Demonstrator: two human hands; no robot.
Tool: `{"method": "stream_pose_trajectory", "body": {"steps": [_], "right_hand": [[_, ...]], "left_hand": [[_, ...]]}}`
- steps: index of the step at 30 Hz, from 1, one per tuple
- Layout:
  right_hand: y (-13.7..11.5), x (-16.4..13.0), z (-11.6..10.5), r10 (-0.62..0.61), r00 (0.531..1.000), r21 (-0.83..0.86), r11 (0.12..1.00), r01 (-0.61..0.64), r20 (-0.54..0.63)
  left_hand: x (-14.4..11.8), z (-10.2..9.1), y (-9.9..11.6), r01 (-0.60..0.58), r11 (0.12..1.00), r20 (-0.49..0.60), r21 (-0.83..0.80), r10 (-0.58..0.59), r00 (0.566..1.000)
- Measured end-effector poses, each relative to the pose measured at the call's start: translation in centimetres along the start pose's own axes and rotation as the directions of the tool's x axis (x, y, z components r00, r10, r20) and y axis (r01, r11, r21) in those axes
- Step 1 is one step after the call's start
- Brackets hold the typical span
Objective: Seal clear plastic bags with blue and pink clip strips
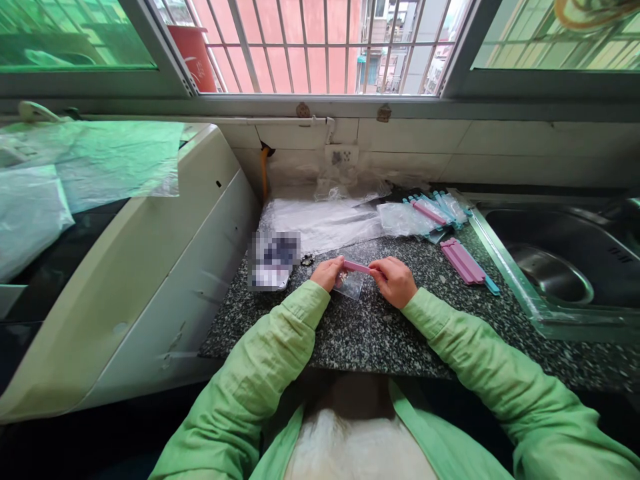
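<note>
On my feed I'm seeing smooth plastic in the pink strip (pixel 357 267), glossy film in the clear bag (pixel 353 289), speckled stone-like counter (pixel 360 340); the metal sink (pixel 565 230) is gleaming, the cloth sleeves (pixel 270 357) are looking matt.

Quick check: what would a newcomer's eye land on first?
Probably the pink strip near the centre, held between the left hand and right hand over the speckled counter. Next, the bright barred window at the top and the steel sink at right.
</note>
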State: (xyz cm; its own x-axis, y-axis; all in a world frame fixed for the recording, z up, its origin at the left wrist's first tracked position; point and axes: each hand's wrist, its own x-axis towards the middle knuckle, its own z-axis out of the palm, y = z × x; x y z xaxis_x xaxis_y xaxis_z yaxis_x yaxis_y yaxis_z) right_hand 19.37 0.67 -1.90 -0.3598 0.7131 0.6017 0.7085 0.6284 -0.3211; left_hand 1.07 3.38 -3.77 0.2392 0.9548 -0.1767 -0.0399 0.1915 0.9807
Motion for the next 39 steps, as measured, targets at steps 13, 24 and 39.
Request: {"method": "stream_pose_trajectory", "body": {"steps": [13, 24, 39], "right_hand": [[-0.7, 0.3, -0.2, -0.174, 0.979, -0.206, 0.967, 0.150, -0.102], [-0.9, 0.2, -0.4, -0.174, 0.975, -0.136, 0.979, 0.155, -0.140], [-1.2, 0.3, -0.7, -0.173, 0.971, -0.096, 0.983, 0.159, -0.165]], "left_hand": [[-0.5, 0.5, -0.1, -0.078, 0.997, 0.022, -0.018, 0.079, 0.997], [-0.7, 1.3, 0.1, -0.058, 0.975, 0.007, -0.213, 0.061, 0.998], [-0.8, 1.3, 0.1, -0.019, 0.954, 0.000, -0.299, 0.020, 1.000]]}}
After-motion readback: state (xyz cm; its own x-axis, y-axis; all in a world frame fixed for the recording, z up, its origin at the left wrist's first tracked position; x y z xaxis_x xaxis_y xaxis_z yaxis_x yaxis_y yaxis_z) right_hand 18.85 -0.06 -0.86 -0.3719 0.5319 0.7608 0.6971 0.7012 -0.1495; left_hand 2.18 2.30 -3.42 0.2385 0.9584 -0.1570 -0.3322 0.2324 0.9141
